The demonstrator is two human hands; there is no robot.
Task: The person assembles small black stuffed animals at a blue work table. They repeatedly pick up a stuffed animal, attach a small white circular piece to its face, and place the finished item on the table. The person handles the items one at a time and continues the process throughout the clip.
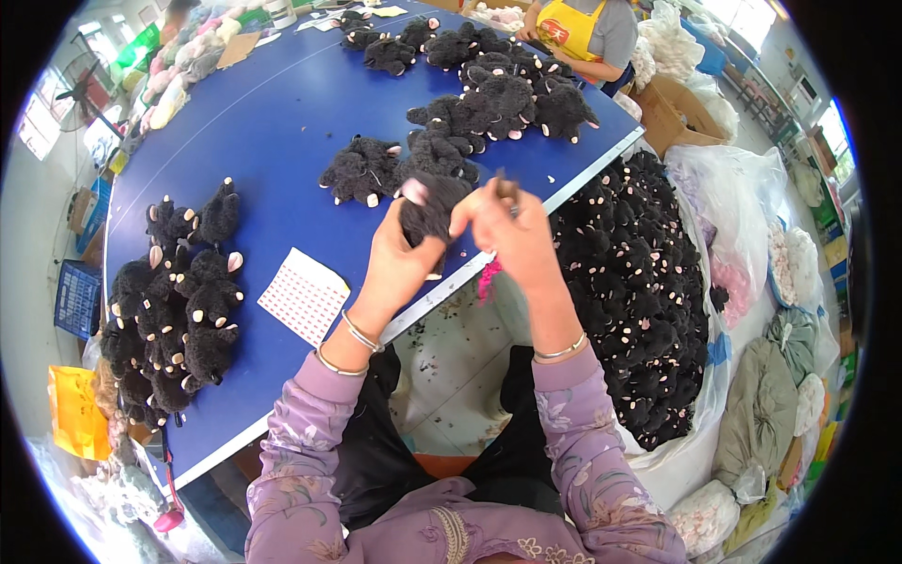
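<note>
My left hand (398,265) grips a small black plush toy (432,209) with a pink ear, just above the table's near edge. Close against the toy's right side, my right hand (522,237) is closed around a small dark tool (508,194), blurred by motion, so its kind does not show. A bright pink cord (489,280) dangles below that hand. Just beyond the held toy lie more black plush toys (361,169) with pale feet. To the left of my left hand rests a white sheet (303,297) covered in rows of small red marks.
A heap of black plush toys (174,310) covers the left of the blue table (254,150); more toys (503,94) lie toward the far right. A large white sack (719,376) beside my right arm holds many toys. Across the table stands a person in a yellow apron (568,28).
</note>
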